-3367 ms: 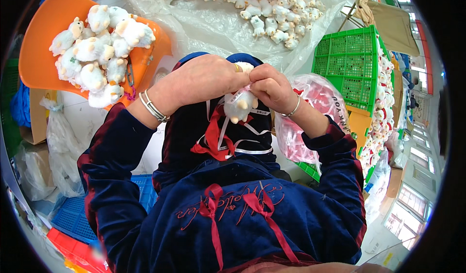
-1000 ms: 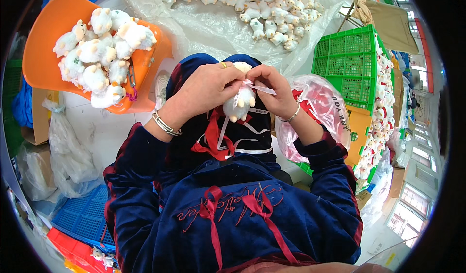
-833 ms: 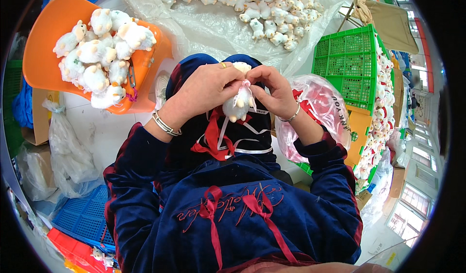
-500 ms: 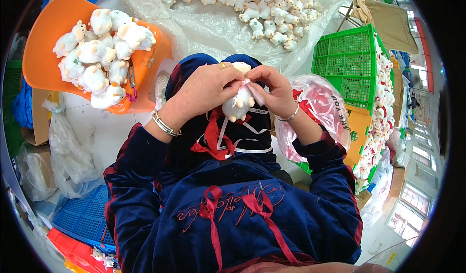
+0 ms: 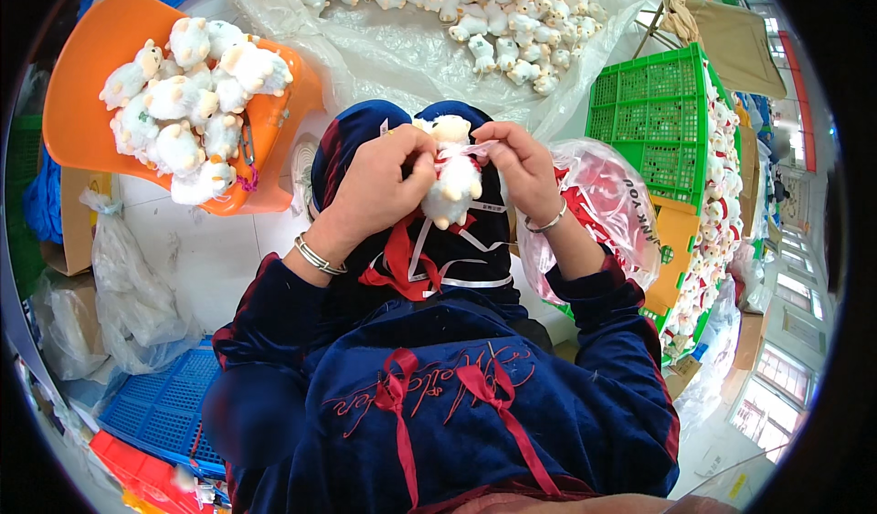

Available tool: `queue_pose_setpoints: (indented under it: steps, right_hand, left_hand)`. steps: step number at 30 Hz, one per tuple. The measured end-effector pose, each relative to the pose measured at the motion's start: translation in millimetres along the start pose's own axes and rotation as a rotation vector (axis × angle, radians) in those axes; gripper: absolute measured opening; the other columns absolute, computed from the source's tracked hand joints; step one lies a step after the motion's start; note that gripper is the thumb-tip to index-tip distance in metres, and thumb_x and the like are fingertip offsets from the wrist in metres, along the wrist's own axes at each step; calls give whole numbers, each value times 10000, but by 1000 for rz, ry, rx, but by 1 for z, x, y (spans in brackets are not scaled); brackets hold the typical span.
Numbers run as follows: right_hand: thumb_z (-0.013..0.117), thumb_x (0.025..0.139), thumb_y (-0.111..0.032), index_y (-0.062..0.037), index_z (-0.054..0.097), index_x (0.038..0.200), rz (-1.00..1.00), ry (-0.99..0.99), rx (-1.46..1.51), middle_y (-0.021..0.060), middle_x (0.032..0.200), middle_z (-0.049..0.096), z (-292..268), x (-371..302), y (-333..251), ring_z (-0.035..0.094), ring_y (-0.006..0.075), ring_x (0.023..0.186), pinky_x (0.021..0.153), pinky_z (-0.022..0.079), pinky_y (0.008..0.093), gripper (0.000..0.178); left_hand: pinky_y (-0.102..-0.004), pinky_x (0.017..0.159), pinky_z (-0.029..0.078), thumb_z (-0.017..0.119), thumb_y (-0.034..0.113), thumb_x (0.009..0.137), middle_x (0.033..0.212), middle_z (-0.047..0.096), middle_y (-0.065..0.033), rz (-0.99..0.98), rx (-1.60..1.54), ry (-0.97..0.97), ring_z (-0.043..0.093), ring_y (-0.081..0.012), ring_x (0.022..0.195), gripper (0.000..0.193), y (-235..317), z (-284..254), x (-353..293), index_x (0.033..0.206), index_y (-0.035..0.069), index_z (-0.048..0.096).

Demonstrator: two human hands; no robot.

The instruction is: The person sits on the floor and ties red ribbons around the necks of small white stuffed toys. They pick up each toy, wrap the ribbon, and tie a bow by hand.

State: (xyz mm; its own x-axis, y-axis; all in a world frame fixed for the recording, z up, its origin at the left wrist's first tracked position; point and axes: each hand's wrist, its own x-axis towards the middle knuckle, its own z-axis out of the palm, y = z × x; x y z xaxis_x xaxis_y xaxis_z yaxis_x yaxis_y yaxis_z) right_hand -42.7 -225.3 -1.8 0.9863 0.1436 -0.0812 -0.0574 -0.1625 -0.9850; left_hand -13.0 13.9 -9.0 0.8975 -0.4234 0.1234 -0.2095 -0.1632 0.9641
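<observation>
A small white plush toy (image 5: 452,190) stands upright over my lap, its head pointing away from me. Round its neck runs a pale pink ribbon (image 5: 473,150). The fingers of my right hand (image 5: 525,171) pinch one end of this ribbon, drawn out to the right of the neck. My left hand (image 5: 388,180) is closed at the toy's left side, by the neck, where the ribbon's other side runs into its fingers; the fingertips are partly hidden. Red and white ribbons (image 5: 402,258) lie on my lap below the toy.
An orange chair (image 5: 82,84) at the left bears several white plush toys. Many more lie on a plastic sheet (image 5: 356,66) ahead. At the right are a clear bag of ribbons (image 5: 598,203) and a green crate (image 5: 649,121). A blue crate (image 5: 164,404) stands lower left.
My hands have moved apart from the toy's neck, the right one pulling the ribbon out to the right. The toy's head and front now show more fully.
</observation>
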Motion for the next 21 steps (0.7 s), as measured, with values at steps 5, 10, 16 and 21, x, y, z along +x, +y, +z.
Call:
queue_pose_setpoints:
  steps: [5,10,16,21]
  right_hand:
    - [451,1103,-326,17,670,1138,81,-77,46,23,932,643,-9,8,-7,587,90,818,776,499,255,409]
    - [528,1079,-261,14,674,1067,180,-144,71,11,885,645,-11,8,-11,585,80,805,750,494,242,312]
    - [661,987,-115,-16,637,1057,258,-129,122,-7,935,637,-4,2,-10,592,64,844,793,492,221,123]
    - [668,959,-83,-30,608,1065,206,-135,197,-18,975,622,-2,-4,-5,582,57,882,812,483,218,133]
  left_hand:
    - [-253,748,506,507,160,1068,915,645,-24,-256,-415,-11,597,-80,836,236,-4,-1,1,962,-8,635]
    - [-236,651,482,703,285,966,781,629,3,-362,37,-155,567,-74,669,297,21,-6,12,916,-3,647]
    - [-242,639,479,821,243,852,796,626,-24,-255,139,-166,558,-77,674,319,28,-3,10,960,-6,653]
    - [-226,695,502,795,165,870,908,653,-13,-268,40,-216,600,-62,799,285,31,-6,5,1051,-1,650]
